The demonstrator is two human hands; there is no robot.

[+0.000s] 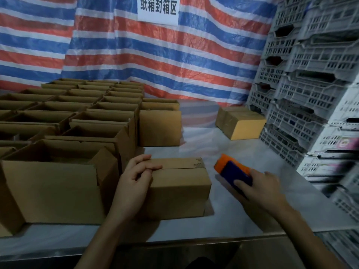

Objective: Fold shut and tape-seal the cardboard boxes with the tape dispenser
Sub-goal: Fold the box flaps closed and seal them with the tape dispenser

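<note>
A small cardboard box (180, 189) stands near the table's front edge with its top flaps folded shut. My left hand (136, 177) rests on the box's left top corner, its fingers lying along the flap seam. To the right of the box, my right hand (260, 185) grips an orange and blue tape dispenser (233, 170) just above the table. The dispenser's orange end points toward the box's right side, a short gap away.
Several open cardboard boxes (77, 121) fill the left half of the white table (252, 220). A sealed box (240, 123) lies at the back right. Stacked grey plastic crates (303, 94) line the right side. A striped tarp hangs behind.
</note>
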